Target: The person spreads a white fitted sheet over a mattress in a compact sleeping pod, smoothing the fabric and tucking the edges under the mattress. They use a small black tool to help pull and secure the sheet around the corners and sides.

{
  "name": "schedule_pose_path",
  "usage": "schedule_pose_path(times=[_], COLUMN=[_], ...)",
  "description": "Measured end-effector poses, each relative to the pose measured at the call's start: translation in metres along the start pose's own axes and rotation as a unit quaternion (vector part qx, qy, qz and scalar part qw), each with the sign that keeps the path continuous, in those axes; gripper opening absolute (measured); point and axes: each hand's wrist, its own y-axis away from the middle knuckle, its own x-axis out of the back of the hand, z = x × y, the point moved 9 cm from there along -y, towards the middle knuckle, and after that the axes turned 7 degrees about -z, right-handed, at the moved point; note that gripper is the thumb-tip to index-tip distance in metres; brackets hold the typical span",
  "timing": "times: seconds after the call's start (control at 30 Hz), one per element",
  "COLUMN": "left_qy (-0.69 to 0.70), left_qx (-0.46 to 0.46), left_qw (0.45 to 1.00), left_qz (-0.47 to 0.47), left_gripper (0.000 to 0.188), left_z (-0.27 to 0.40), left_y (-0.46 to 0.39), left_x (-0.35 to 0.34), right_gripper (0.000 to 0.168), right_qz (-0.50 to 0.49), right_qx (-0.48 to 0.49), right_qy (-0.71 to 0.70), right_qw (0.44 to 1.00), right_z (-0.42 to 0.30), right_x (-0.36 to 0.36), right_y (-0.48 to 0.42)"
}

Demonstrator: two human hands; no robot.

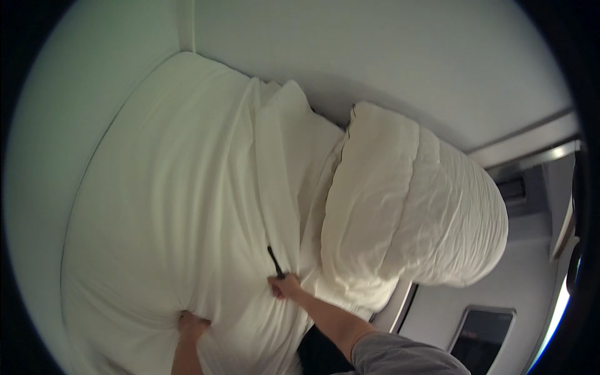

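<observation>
A large white bed sheet [187,187] covers a mattress, with long folds running across it. Near the lower left, my left hand [191,323] grips a bunch of the sheet, and creases spread out from its fingers. To its right, my right hand [284,287] is closed around a thin black tool [275,260], whose kind I cannot tell; its far end points up and lies over the sheet. The same hand seems to press on or pinch the cloth. Part of the fingers of both hands is hidden.
A thick folded white quilt [389,201] lies on the right part of the bed. Pale walls [351,42] border the bed at the back and left. At the lower right is a dark framed panel [483,335], and a metal rail [534,157] is at the far right.
</observation>
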Motion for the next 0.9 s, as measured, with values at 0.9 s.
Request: schedule_pose_path(times=[0.9], left_qy=[0.173], left_qx=[-0.406], left_qw=[0.864], left_qz=[0.242], left_gripper=[0.045], left_z=[0.47], left_y=[0.215], left_x=[0.089], right_gripper=[0.022], right_qz=[0.304], right_qx=[0.277], right_qy=[-0.498], right_qw=[0.763], right_z=[0.117], right_x=[0.326], right_y=[0.298])
